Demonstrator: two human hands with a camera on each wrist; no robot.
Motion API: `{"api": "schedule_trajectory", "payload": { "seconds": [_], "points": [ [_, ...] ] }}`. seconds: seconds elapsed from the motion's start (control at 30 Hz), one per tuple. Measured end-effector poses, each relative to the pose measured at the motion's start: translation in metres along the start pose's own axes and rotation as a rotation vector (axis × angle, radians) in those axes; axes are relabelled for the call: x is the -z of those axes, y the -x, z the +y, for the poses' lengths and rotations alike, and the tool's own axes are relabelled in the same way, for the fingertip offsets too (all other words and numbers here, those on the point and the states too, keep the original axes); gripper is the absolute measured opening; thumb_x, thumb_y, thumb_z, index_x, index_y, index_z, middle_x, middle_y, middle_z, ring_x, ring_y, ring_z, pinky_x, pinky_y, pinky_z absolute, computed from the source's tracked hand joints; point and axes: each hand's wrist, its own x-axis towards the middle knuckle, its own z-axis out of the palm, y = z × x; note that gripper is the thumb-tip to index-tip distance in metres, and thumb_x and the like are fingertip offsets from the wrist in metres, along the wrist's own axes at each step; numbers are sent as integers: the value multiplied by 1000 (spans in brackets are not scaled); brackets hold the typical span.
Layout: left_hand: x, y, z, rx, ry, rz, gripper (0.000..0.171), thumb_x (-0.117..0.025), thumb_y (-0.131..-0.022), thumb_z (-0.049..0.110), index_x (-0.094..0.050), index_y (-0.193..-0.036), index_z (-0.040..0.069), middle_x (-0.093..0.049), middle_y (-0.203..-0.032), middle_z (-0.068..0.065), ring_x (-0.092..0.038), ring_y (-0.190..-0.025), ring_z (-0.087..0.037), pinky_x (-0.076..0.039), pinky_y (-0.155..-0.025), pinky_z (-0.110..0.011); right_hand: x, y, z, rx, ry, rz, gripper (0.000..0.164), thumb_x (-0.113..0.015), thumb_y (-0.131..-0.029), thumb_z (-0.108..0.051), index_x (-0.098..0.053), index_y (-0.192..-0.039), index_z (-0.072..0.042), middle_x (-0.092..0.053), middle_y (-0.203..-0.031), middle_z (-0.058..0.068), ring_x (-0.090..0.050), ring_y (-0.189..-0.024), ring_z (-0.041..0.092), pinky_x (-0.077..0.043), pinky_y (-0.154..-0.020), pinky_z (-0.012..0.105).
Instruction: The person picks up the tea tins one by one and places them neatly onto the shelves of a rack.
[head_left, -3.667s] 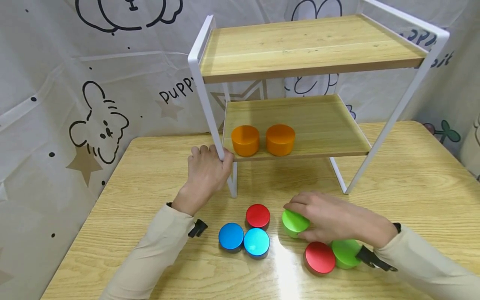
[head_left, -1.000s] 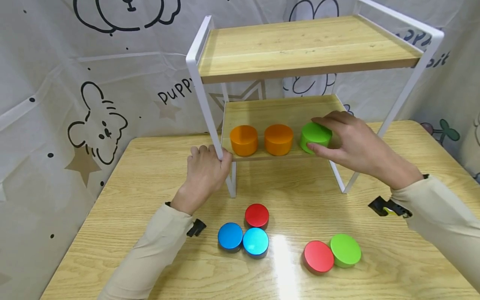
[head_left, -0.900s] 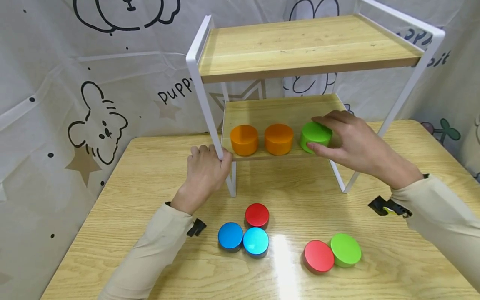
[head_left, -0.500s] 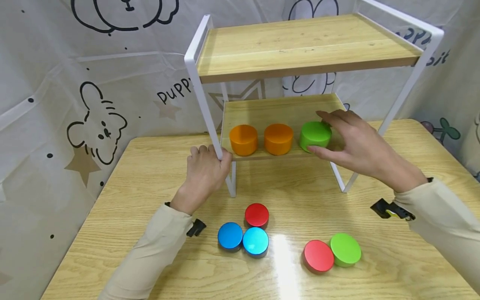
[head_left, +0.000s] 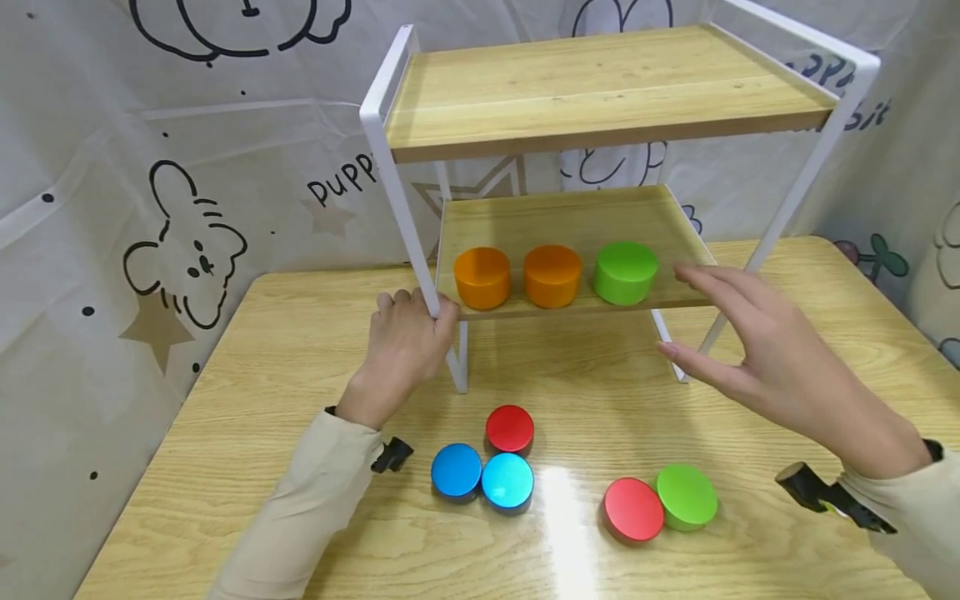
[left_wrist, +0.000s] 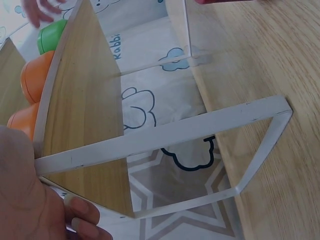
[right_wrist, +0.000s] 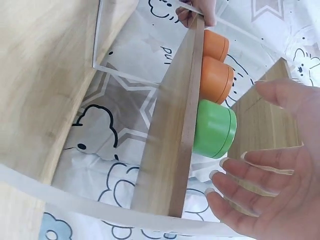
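My left hand (head_left: 408,346) grips the front left post of a two-tier shelf (head_left: 600,96) with a white frame, at the height of its lower board (head_left: 570,217). On that board a green round tin (head_left: 626,273) stands to the right of two orange round tins, the left one (head_left: 482,278) and the middle one (head_left: 552,276). To the right of the green tin, my right hand (head_left: 787,358) is apart from it, fingers spread and nothing held. In the right wrist view the fingertips (right_wrist: 215,175) are close to the green tin (right_wrist: 215,129).
On the wooden table (head_left: 225,433) before the shelf, a red tin (head_left: 510,429) sits against two blue tins (head_left: 457,471). Farther right, another red tin (head_left: 633,509) touches a green tin (head_left: 686,497). A printed cloth (head_left: 67,275) hangs behind.
The right hand carried a green tin from the table to the lower board beside the orange ones, let go and drew back right and toward me. The left hand stayed on the post.
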Motion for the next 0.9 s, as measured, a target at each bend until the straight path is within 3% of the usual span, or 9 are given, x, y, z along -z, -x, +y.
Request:
{"api": "schedule_trajectory", "payload": {
  "seconds": [0.1,0.17,0.27,0.33,0.43,0.5,0.63,0.73,0.9],
  "points": [
    [1,0,-1,4,12,-4,45,-17,-93,34,-49,-77,6,-49,-75,-14,-40,-75,-35,-32,-63,-40,-4,14,-1,44,-44,3,66,-63,-89,-48,-54,-132,2,-58,-126,18,-55,-112,35,-32,-104,19],
    [1,0,-2,-1,21,-3,45,-18,-93,33,-49,-77,6,-49,-76,-14,-40,-75,-35,-33,-63,-40,-9,27,-2,46,-79,-29,61,-68,-87,-41,-56,-130,0,-59,-125,15,-56,-111,29,-29,-102,12],
    [1,0,-2,-28,22,8,44,-18,-94,33,-48,-76,5,-50,-74,-14,-42,-73,-35,-33,-66,-41,-16,51,-8,-41,-122,-139,62,-78,-79,-29,-56,-132,-6,-58,-128,9,-54,-115,23,-27,-100,8],
    [0,-2,-1,-40,29,17,45,-18,-95,33,-48,-76,5,-50,-74,-14,-44,-73,-35,-33,-68,-41,-21,66,-12,-114,-116,-228,68,-82,-74,-27,-54,-134,-11,-57,-130,4,-52,-118,21,-31,-98,11],
    [0,-3,0,-51,28,26,46,-17,-95,33,-48,-75,5,-50,-73,-13,-45,-73,-34,-34,-71,-42,-26,84,-14,-174,-95,-344,73,-81,-73,-39,-52,-137,-19,-55,-133,-1,-52,-118,22,-41,-94,22],
    [-1,-3,0,-54,27,34,46,-18,-96,32,-48,-75,5,-50,-72,-13,-46,-73,-34,-34,-73,-42,-28,92,-12,-171,-90,-392,76,-80,-71,-47,-52,-137,-22,-54,-133,-3,-52,-118,19,-47,-89,30],
    [-1,-2,-2,-82,11,56,44,-19,-96,30,-47,-73,5,-50,-70,-13,-47,-71,-32,-33,-74,-42,-31,107,-8,-135,-134,-445,77,-79,-67,-52,-54,-134,-23,-54,-131,-4,-51,-117,12,-47,-88,26],
    [-1,-2,-3,-77,17,60,44,-20,-96,30,-47,-72,5,-49,-70,-13,-46,-70,-32,-33,-72,-41,-34,114,-4,-110,-149,-492,79,-83,-64,-49,-55,-132,-22,-55,-129,-4,-52,-115,12,-46,-89,23],
    [-1,-2,-3,-58,24,57,43,-21,-95,31,-47,-72,5,-50,-72,-14,-46,-72,-33,-33,-71,-40,-38,118,-4,-114,-162,-558,75,-88,-63,-31,-56,-131,-22,-57,-125,-5,-55,-108,15,-49,-85,30]
  ]
}}
